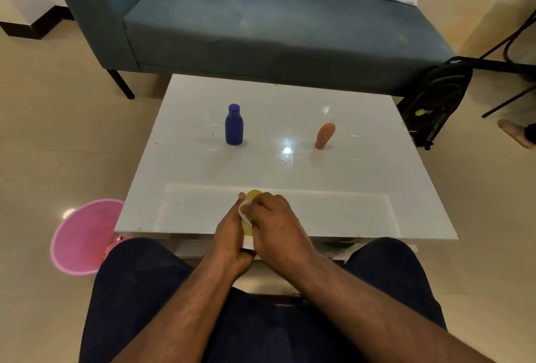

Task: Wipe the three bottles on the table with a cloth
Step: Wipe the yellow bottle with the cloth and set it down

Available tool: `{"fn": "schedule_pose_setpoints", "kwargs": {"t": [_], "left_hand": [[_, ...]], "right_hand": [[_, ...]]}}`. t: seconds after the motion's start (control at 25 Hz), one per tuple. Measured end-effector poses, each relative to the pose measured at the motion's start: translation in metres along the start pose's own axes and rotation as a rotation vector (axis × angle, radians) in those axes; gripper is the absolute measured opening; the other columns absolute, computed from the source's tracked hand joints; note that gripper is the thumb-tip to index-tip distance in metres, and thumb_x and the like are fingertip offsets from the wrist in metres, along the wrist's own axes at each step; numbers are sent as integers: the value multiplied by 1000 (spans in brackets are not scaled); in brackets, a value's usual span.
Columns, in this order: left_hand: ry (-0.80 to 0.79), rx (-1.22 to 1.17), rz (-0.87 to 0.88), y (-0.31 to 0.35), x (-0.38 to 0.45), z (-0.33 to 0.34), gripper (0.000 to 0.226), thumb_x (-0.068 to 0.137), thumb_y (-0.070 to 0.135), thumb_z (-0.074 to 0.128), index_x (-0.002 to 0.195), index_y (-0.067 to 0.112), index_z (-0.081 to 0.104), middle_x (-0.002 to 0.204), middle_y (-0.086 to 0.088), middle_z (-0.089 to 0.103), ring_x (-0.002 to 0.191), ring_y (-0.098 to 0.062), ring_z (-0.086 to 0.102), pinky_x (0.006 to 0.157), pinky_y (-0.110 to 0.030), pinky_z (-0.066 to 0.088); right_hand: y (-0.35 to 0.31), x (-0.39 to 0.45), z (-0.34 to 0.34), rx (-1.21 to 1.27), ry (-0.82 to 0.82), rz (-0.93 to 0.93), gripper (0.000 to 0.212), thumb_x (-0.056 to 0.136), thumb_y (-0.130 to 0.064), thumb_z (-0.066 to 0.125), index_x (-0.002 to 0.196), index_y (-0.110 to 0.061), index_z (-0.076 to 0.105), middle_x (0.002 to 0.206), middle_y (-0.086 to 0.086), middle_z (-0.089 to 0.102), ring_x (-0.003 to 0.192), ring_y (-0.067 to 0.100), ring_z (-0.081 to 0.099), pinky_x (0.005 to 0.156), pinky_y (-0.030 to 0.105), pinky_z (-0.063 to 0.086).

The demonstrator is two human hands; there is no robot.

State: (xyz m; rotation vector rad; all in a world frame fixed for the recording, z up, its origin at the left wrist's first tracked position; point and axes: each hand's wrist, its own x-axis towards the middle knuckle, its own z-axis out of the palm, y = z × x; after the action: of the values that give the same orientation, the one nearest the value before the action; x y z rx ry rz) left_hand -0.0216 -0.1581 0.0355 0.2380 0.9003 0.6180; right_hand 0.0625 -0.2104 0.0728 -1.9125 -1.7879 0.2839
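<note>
At the table's near edge, left hand [232, 235] grips the yellow bottle [251, 196], long axis pointing away, while right hand [275, 226] presses the cloth [245, 213] against it.

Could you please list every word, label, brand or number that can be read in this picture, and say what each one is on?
Nothing here can be read with certainty.
black backpack: a yellow-green round logo with pale letters beside it, too blurred to read.
blue bottle: no label shows.
orange bottle: no label shows.
yellow bottle: mostly hidden by both hands and the white cloth; no text shows.
pink bucket: no text shows.
</note>
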Motion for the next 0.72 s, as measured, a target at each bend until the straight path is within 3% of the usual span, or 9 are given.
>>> {"fn": "schedule_pose_setpoints", "kwargs": {"t": [0.08,0.2,0.28,0.4,0.48,0.6,0.72], "left_hand": [[-20,26,5,-1,0,3,39,95,45,62,111,11,70,93,-12,76,87,-26,74,75,-40,57],[-25,121,29,-5,0,7,39,101,48,51,109,14,70,88,-8,75,73,-19,73,60,-32,52],[-36,83,13,-3,0,6,49,100,54,48,115,14,70,100,-11,76,86,-23,75,68,-35,56],[-54,-3,-12,-1,1,1,65,92,66,51,118,9,70,109,-17,73,107,-31,70,94,-45,54],[-75,29,-5,-2,0,3,59,91,64,56,112,11,72,103,-15,74,99,-29,72,86,-43,55],[-59,88,21,-3,-2,9,41,90,49,65,113,14,69,87,-10,74,71,-20,68,56,-30,51],[-29,60,-12,-1,-2,6,47,93,48,65,123,13,67,99,-12,75,84,-24,72,75,-40,57]], "right_hand": [[10,7,-4,-3,-34,-25,27,85,-8,56,109,-14,68,101,4,61,92,21,53,80,33,50],[29,32,-8,79,43,165,29,87,-6,52,110,-11,68,102,5,60,95,22,56,85,39,50],[21,29,-6,73,52,167,29,87,-6,52,109,-12,68,102,4,60,96,21,55,85,37,50],[1,2,-6,15,-4,3,27,83,-8,59,107,-15,70,100,2,62,93,20,53,82,29,47],[12,7,-11,31,-2,-6,27,83,-8,60,106,-17,71,98,1,64,91,20,54,80,30,47],[33,29,-14,116,60,196,25,89,-7,55,107,-16,70,100,1,65,94,18,56,84,34,49],[30,22,-12,168,68,238,23,93,-8,53,110,-13,68,103,0,61,95,11,57,86,21,46]]}}
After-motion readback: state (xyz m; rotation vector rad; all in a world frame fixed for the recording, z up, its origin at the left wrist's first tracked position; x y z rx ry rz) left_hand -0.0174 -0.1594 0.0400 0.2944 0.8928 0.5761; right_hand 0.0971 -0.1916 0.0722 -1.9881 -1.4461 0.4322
